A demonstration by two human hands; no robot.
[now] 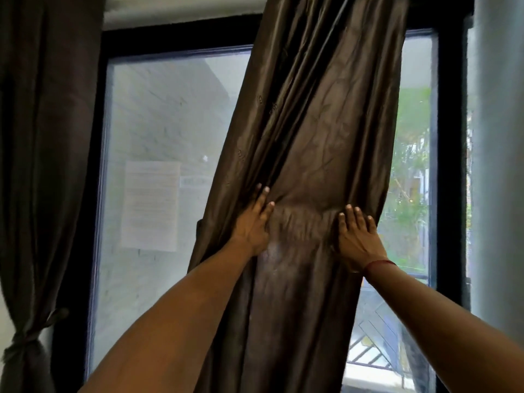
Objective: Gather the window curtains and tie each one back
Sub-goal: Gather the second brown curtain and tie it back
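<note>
A dark brown satin curtain [317, 114] hangs slanted across the middle of the window, bunched into folds. My left hand [253, 219] lies on its left side with straight fingers pressing into the folds. My right hand [357, 235] lies flat on its right side, fingers spread and pointing up; a red thread circles that wrist. Between the two hands the cloth is wrinkled into a crumpled band. At the far left a second dark curtain [42, 137] hangs gathered, cinched low down by a dark tie-back [27, 337].
The black window frame [450, 165] borders large glass panes [170, 123]. A white paper sheet [150, 205] is stuck on the left pane. A grey wall [499, 165] rises at the right. Trees and a railing show outside.
</note>
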